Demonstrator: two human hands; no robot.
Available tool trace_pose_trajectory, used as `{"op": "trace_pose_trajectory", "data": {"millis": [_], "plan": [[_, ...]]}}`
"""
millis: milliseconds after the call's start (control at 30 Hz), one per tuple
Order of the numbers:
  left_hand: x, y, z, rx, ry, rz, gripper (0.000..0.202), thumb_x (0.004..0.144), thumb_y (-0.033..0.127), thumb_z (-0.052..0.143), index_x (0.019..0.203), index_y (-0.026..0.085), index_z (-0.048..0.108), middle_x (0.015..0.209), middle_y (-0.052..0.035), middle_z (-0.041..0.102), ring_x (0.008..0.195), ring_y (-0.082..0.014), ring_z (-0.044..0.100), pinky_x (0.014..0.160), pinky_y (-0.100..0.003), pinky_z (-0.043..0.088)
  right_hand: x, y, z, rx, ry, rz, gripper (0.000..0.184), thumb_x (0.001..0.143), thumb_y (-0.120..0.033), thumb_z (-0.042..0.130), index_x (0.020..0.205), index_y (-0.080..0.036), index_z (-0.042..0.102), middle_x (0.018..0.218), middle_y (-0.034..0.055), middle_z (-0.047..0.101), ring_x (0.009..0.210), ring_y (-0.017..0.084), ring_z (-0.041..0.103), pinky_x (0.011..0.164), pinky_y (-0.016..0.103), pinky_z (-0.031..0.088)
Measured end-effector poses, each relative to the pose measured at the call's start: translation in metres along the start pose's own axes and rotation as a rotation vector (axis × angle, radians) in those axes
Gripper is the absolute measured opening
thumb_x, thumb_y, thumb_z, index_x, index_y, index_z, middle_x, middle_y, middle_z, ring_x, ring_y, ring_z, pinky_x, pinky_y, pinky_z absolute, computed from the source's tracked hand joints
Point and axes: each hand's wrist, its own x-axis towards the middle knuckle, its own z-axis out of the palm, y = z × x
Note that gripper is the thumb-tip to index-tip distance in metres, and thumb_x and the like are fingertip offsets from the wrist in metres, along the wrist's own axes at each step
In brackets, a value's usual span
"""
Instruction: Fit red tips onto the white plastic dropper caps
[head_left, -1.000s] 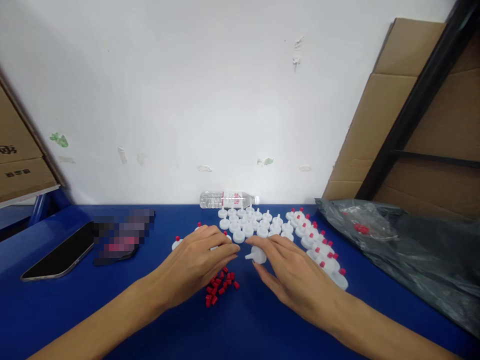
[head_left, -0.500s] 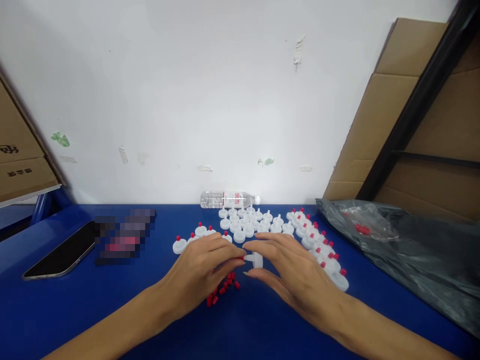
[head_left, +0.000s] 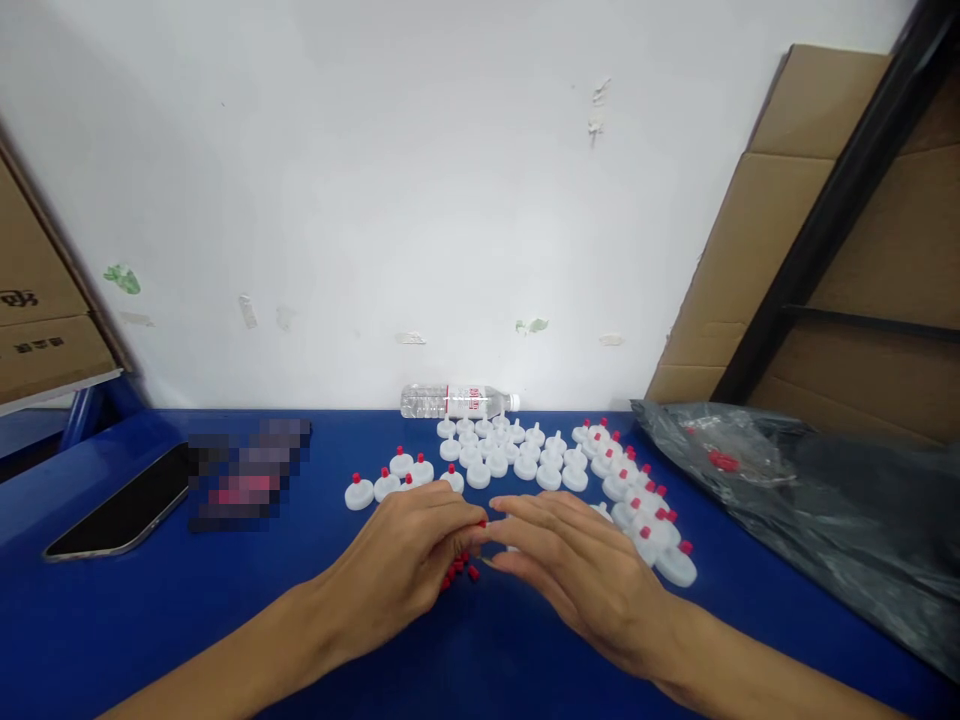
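Observation:
My left hand [head_left: 409, 555] and my right hand [head_left: 574, 565] meet fingertip to fingertip low over the blue table [head_left: 150, 610]. The left fingers pinch a small red cap [head_left: 481, 523]. The right fingers are curled round a white nozzle lid, mostly hidden under them. Under my left fingers lies a small heap of loose red caps [head_left: 459, 572]. Beyond the hands stand several bare white lids [head_left: 510, 455]. Lids fitted with red caps run in a row at the left [head_left: 390, 482] and in a cluster at the right [head_left: 645, 500].
A clear water bottle [head_left: 457, 401] lies against the white wall. A phone [head_left: 116, 515] rests at the left beside a blurred object [head_left: 244, 475]. A dark plastic bag [head_left: 817, 500] covers the right of the table. Cardboard boxes [head_left: 817, 250] and a black frame stand behind it.
Both hands have drawn back toward me and come together. The white lid, plain between the right fingers earlier, is now nearly covered, and the left fingertips have closed in against it with a red cap.

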Motion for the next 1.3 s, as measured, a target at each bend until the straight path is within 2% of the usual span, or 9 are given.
{"op": "trace_pose_trajectory", "data": {"millis": [300,533,600,667,733,833,967,1167,1300], "plan": [[0.004,0.007,-0.004,-0.128,-0.051,-0.060,0.032,0.102,0.018,0.044,0.077,0.019,0.063,0.070,0.0015,0.064,0.067,-0.0121,0.056,0.063,-0.024,0.040,-0.004,0.002,0.004,0.020,0.015,-0.060,0.022,0.098,-0.014,0.060,0.120,-0.019,0.061,0.115,0.0088,0.074,0.102,0.016,0.072,0.095,0.032,0.055],[0.014,0.003,-0.029,-0.199,0.144,-0.138,0.022,0.098,0.035,0.057,0.094,0.021,0.073,0.080,0.0008,0.074,0.062,-0.0116,0.060,0.054,-0.021,0.042,0.013,0.005,-0.015,0.045,-0.038,0.079,0.041,0.099,-0.030,0.060,0.135,-0.015,0.047,0.120,0.0112,0.070,0.110,0.019,0.066,0.094,0.031,0.053],[0.015,-0.008,-0.046,-0.050,0.222,-0.211,0.025,0.098,0.039,0.056,0.097,0.020,0.072,0.079,-0.0004,0.074,0.063,-0.0131,0.062,0.055,-0.022,0.044,0.018,0.009,-0.020,-0.100,-0.060,0.121,0.036,0.099,-0.029,0.057,0.132,-0.016,0.050,0.118,0.0128,0.069,0.108,0.024,0.066,0.092,0.039,0.052],[0.013,-0.024,-0.064,0.321,0.270,-0.204,0.028,0.097,0.040,0.053,0.092,0.019,0.071,0.079,-0.0026,0.072,0.066,-0.0156,0.061,0.059,-0.025,0.042,0.020,0.014,-0.023,-0.305,-0.179,0.186,0.023,0.100,-0.029,0.054,0.119,-0.018,0.059,0.102,0.0110,0.072,0.092,0.027,0.069,0.085,0.044,0.050],[0.011,-0.043,-0.080,0.646,0.186,-0.241,0.033,0.096,0.041,0.047,0.088,0.019,0.070,0.083,-0.0066,0.071,0.070,-0.0198,0.061,0.059,-0.028,0.039,0.021,0.019,-0.024,-0.468,-0.373,0.266,0.016,0.100,-0.029,0.051,0.099,-0.019,0.064,0.074,0.0059,0.071,0.068,0.025,0.069,0.072,0.040,0.048],[0.006,-0.066,-0.097,0.808,-0.089,-0.421,0.034,0.094,0.040,0.043,0.083,0.020,0.068,0.086,-0.0098,0.070,0.068,-0.0223,0.062,0.059,-0.031,0.038,0.018,0.022,-0.023,-0.590,-0.603,0.404,0.028,0.101,-0.034,0.047,0.082,-0.021,0.062,0.049,0.0014,0.060,0.044,0.022,0.062,0.048,0.031,0.030],[0.001,-0.082,-0.100,0.779,-0.218,-0.479,0.029,0.089,0.038,0.048,0.076,0.022,0.067,0.082,-0.0092,0.070,0.067,-0.0246,0.063,0.057,-0.031,0.036,0.013,0.020,-0.022,-0.656,-0.717,0.494,0.032,0.101,-0.038,0.049,0.080,-0.019,0.065,0.055,0.0061,0.066,0.049,0.023,0.067,0.045,0.030,0.016],[-0.003,-0.089,-0.092,0.728,-0.283,-0.551,0.024,0.086,0.037,0.051,0.079,0.023,0.069,0.078,-0.0085,0.071,0.070,-0.0276,0.066,0.056,-0.031,0.034,0.006,0.017,-0.013,-0.578,-0.827,0.480,0.037,0.102,-0.035,0.047,0.075,-0.018,0.067,0.064,0.0092,0.070,0.058,0.028,0.071,0.047,0.031,0.023],[-0.002,-0.083,-0.106,0.717,-0.249,-0.602,0.027,0.085,0.043,0.052,0.088,0.022,0.069,0.088,-0.0117,0.072,0.073,-0.0288,0.065,0.059,-0.033,0.036,0.004,0.014,-0.009,-0.427,-0.834,0.450,0.028,0.101,-0.035,0.050,0.085,-0.021,0.067,0.072,0.0058,0.072,0.065,0.029,0.072,0.050,0.033,0.031]]}}
